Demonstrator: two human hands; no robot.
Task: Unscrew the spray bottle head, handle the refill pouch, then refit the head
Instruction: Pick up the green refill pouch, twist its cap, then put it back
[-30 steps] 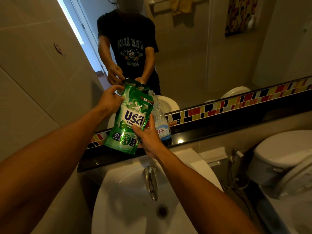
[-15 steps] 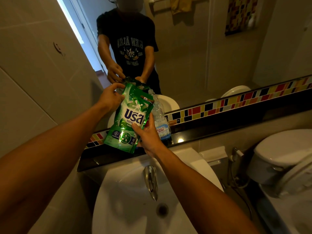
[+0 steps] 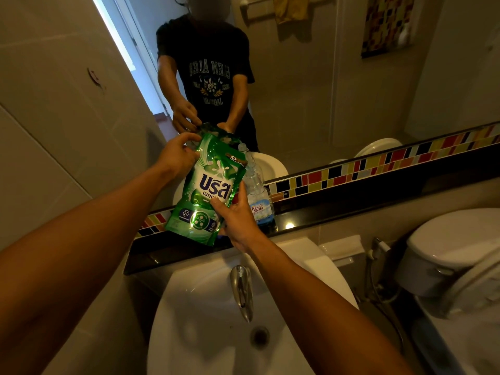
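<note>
A: where's the pouch vs the bottle?

B: glossy green plastic refill pouch (image 3: 209, 189) is held up in the air over the far edge of the white ceramic sink (image 3: 189, 320), just in front of the dark glossy ledge (image 3: 311, 221) under the mirror. clear plastic spray bottle with a pale blue label (image 3: 257, 196) stands on that ledge, right of the pouch and partly hidden behind it. can't see a spray head on its neck, looks off but the pouch covers part of it

A: pouch axis?

B: long axis runs near-left to far-right, top edge leaning away from the camera and toward the bottle neck. top right corner of the pouch sits just beside the bottle's shoulder, whether they touch I can't tell

A: hands?

B: left hand (image 3: 177, 155) is on the top left corner, fingers curled and pinching the upper edge. right hand (image 3: 238, 220) is at the lower right side, thumb pressed on the front face, other fingers wrapped behind, so clamped on the pouch from the side. both closed on it, none spread

A: which hand is nearer the bottle?

B: right, it's just beside the bottle's lower body. left is further off, across the pouch

A: next move?

B: my guess: the top has to be opened and lined up over the neck. spout isn't visible, so can't say if it's open. soft pouch, will likely sag if the lower grip loosens
</note>
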